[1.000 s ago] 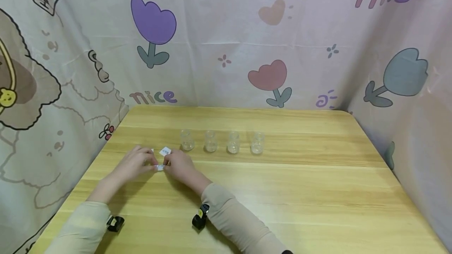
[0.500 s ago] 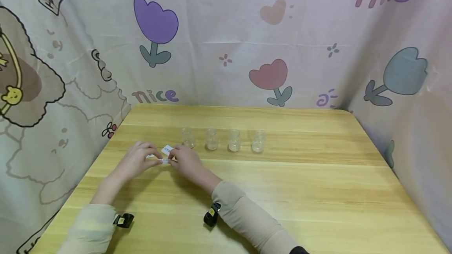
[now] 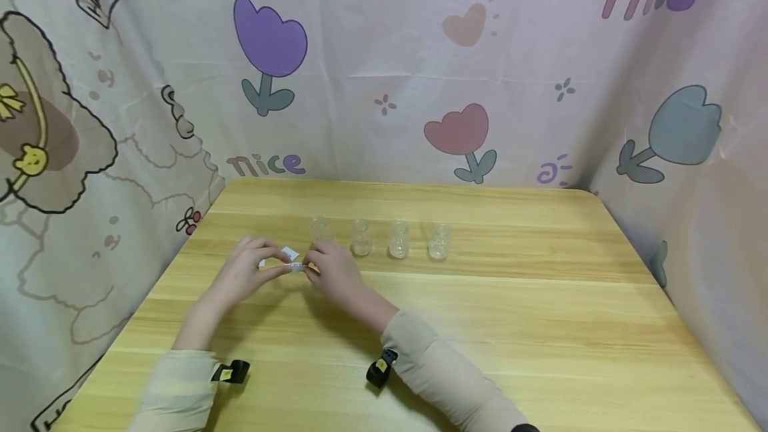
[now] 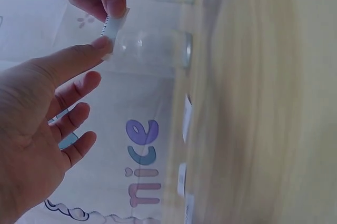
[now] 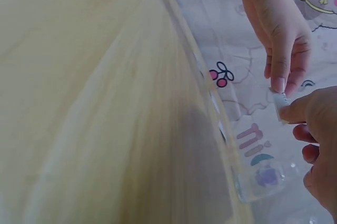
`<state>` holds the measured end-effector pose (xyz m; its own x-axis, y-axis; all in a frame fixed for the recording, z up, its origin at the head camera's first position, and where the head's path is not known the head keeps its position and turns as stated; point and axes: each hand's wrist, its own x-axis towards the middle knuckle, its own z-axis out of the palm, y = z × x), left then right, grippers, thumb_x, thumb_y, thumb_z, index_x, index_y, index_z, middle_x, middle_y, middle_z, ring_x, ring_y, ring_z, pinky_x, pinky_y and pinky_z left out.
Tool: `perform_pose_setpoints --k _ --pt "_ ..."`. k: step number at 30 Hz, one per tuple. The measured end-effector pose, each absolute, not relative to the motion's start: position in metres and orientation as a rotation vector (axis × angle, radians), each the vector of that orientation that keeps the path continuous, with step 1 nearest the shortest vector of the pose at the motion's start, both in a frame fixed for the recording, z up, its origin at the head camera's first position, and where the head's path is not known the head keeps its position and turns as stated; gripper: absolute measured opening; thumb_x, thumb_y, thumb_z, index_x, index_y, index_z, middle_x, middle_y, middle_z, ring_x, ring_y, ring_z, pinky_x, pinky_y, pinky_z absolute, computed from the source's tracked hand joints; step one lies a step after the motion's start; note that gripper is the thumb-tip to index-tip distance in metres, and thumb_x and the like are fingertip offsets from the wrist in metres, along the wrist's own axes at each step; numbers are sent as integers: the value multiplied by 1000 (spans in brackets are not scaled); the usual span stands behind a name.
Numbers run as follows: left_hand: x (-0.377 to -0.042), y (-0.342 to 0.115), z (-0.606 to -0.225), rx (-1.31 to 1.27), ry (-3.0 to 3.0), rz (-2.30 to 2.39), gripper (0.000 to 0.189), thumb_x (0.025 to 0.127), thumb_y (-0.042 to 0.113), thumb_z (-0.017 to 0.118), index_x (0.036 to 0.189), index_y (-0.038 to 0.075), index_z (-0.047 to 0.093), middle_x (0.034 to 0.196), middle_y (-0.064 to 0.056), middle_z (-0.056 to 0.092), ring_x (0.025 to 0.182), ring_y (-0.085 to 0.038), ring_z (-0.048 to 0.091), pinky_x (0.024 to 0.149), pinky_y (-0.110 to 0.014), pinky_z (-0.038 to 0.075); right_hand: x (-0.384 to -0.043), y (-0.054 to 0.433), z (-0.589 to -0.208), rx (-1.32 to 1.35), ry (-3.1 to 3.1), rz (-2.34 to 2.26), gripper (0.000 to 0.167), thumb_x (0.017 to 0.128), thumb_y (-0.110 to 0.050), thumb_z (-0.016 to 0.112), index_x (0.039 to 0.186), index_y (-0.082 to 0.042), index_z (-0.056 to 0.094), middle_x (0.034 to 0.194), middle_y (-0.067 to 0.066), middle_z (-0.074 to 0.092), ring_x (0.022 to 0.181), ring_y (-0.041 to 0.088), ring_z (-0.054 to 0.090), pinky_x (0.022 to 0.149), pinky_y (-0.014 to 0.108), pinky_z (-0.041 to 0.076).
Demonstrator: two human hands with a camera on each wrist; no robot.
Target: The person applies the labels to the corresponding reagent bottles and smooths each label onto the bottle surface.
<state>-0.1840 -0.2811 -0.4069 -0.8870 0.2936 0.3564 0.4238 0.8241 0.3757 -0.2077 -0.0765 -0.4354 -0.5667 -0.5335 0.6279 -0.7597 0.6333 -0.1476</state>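
A small white printed paper label [image 3: 297, 266] is held just above the table by both hands. My left hand [image 3: 243, 272] pinches its left end between thumb and finger. The opposite end is pinched by my right hand [image 3: 337, 273]. In the left wrist view the label [image 4: 111, 30] stretches between the two thumbs, with a row of dark print along one edge. Beyond the hands, another white label [image 3: 290, 254] lies on the table, partly hidden by the fingers. Several small clear glass jars stand in a row; the leftmost jar [image 3: 321, 227] is partly covered by my right hand.
The other jars, among them one glass jar [image 3: 399, 240], stand spaced apart toward the back of the wooden table [image 3: 510, 325]. White labels, including this one [image 4: 181, 179], lie left of the jars. A printed cloth [image 3: 372, 39] hangs behind the table.
Both hands have moved slightly right and away from the body with the label between them. The jars and loose labels have stayed in place; the head view has shifted a little.
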Motion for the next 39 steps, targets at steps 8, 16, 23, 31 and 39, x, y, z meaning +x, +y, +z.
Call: perform_pose_setpoints --k 8,16,23,31,39 --pt "-186 -264 -398 -535 -2701 -741 14 80 26 79 92 20 74 100 -3 67 98 -23 51 81 -40 37 -204 -56 -428 984 -2275 584 6 85 -21 76 88 -17 73 85 -5 66 76 8 61 67 20 49" --pt "-192 -241 -391 -580 -2650 -795 18 81 28 78 94 17 74 98 -3 66 99 -25 52 84 -44 38 -205 -34 -423 944 -2177 667 6 82 -15 78 85 -14 72 80 -3 62 70 11 56 64 24 44" --pt "-197 -222 -383 -604 -2621 -844 18 81 28 78 94 17 74 101 -6 66 106 -29 52 91 -48 39 -205 -16 -415 925 -2121 689 7 81 -10 78 84 -10 72 79 0 63 67 11 56 61 22 45" --pt "-203 -196 -379 -615 -2597 -912 21 81 31 78 95 16 74 99 -4 66 103 -26 53 89 -45 40 -204 9 -407 867 -2092 715 12 76 -7 82 84 -9 73 80 1 65 70 14 60 63 27 48" --pt "-207 -164 -384 -553 -2565 -1095 24 82 30 78 98 12 74 98 -4 66 100 -25 53 86 -38 39 -203 33 -407 790 -2096 722 10 77 -8 81 83 -8 73 80 2 63 71 16 58 63 31 46"
